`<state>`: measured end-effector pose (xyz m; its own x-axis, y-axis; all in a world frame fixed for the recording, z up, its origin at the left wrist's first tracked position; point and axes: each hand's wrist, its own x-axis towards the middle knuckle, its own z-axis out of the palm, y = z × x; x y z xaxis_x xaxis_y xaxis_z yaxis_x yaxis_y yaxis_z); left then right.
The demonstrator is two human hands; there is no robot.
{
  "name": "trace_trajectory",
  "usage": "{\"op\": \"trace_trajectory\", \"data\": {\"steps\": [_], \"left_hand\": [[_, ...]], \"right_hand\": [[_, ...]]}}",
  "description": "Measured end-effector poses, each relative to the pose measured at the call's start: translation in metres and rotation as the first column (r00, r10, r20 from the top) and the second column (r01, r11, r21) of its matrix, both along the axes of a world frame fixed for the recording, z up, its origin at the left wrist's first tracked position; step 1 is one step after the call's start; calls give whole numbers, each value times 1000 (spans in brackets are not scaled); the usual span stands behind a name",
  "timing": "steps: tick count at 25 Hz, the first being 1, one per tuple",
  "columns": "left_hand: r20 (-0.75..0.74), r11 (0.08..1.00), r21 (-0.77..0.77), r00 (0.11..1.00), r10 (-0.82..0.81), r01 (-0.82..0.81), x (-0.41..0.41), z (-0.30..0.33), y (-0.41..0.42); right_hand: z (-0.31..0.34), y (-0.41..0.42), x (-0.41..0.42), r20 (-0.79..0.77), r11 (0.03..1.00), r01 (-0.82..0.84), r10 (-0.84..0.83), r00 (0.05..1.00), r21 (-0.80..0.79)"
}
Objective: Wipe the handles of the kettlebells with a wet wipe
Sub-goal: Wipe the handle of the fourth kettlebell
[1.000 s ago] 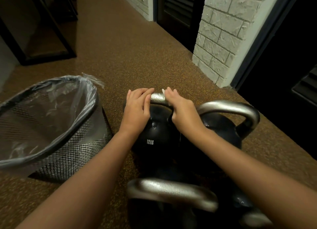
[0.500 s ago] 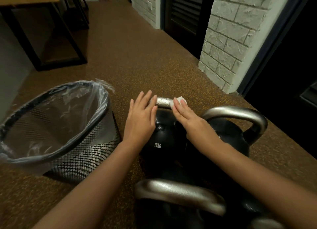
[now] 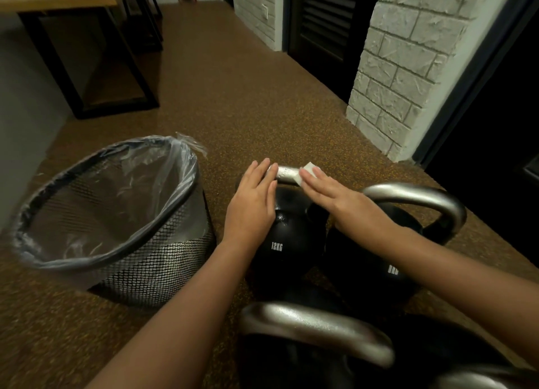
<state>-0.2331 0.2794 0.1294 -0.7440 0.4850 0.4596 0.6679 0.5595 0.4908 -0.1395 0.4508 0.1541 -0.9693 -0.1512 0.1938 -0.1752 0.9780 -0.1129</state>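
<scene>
Several black kettlebells with silver handles stand on the brown floor. On the far one, marked 12KG, my left hand lies flat, fingers over the left end of its handle. My right hand presses a white wet wipe flat onto the right part of that handle, fingers stretched out. To the right stands a second kettlebell with a big arched handle. A third handle is nearest me, bottom centre.
A black mesh waste bin lined with a clear bag stands just left of the kettlebells. A white brick pillar and dark doorways are at the right and back. A wooden table with a black frame stands far left.
My hands went from curled around the 12KG handle to lying flat on it. The wipe now shows under my right fingers. The view has tilted up and widened.
</scene>
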Motion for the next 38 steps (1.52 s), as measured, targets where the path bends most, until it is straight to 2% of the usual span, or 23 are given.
{"op": "trace_trajectory", "data": {"steps": [2,3,5,7,10,13,16,18,19,22,25,27,29,32,35,36,37,38], "left_hand": [[19,999,23,1000,22,-23,2,2,2],[30,999,27,999,27,-28,4,3,2],[45,1000,19,999,22,-23,5,5,0],[53,1000,-3,999,4,-4,4,9,-2],[70,1000,-21,997,-19,20,2,12,-5],[97,1000,2,995,-18,18,2,13,-5],[105,999,32,994,-16,13,2,9,-4],[102,999,41,995,-13,9,2,8,-3],[103,999,44,995,-14,9,3,8,-2],[102,999,52,995,-11,6,4,7,-1],[98,999,49,995,-19,14,3,7,-1],[98,999,44,995,-27,22,3,6,-2],[94,999,42,995,-30,26,3,7,-2],[82,999,42,996,-29,25,2,7,-2],[83,999,35,996,-34,31,2,8,-3],[86,999,34,996,-41,38,3,8,-3],[87,999,32,995,-46,43,2,9,-4],[91,999,32,995,-46,43,1,10,-4]], "right_hand": [[17,-3,-20,71,938,148,-132,989,-314],[28,-1,-32,156,885,230,-180,971,-406],[48,6,-51,382,839,335,-168,909,-429],[59,13,-61,549,847,361,-101,830,-390],[72,16,-63,669,861,384,-72,740,-332],[78,8,-63,585,878,355,-111,804,-321],[51,-4,-49,305,925,281,-198,932,-257],[29,-7,-32,125,939,212,-184,975,-270],[22,-6,-24,95,953,181,-162,982,-243],[11,-9,-3,131,992,126,-121,984,-26],[-1,-13,10,-45,991,40,-35,998,124],[-9,-5,12,-101,948,-26,61,993,317],[-16,6,11,-66,881,-82,126,990,465],[-18,1,8,-9,840,-95,118,993,535],[-28,-10,5,-12,852,-109,134,991,513],[-31,-13,3,-18,904,-98,116,993,417],[-30,-18,2,6,971,-44,43,999,234],[-26,-27,3,78,986,127,-119,990,-108]]}}
